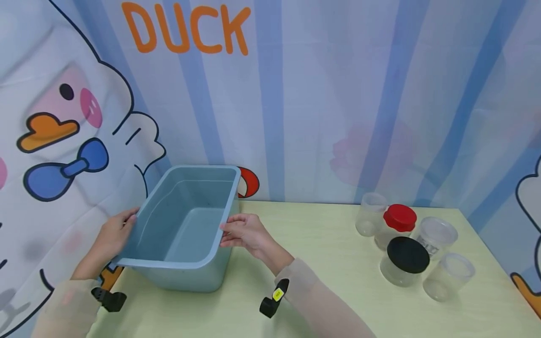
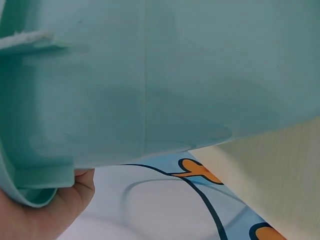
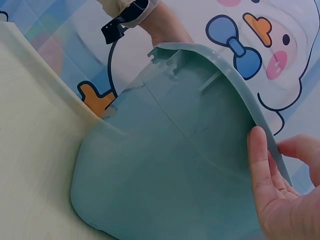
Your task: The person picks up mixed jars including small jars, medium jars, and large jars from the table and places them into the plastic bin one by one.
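A blue-green plastic storage bin (image 1: 203, 265) with nothing inside is on the left part of the table. My left hand (image 1: 112, 239) grips its left rim; in the left wrist view that hand (image 2: 65, 210) shows under the rim's edge. On the opposite side my right hand (image 1: 249, 234) pinches the right rim. The right wrist view has the thumb and fingers of this hand (image 3: 280, 185) on both faces of the rim, beside the bin's outer wall (image 3: 165, 155). The left fingertips are partly hidden by the rim.
On the table's (image 1: 313, 244) right side stand several clear jars: one with a red lid (image 1: 399, 218), one with a black lid (image 1: 407, 255), others pale or uncovered, like the front jar (image 1: 449, 277). A printed duck curtain (image 1: 313, 94) hangs behind and at the left.
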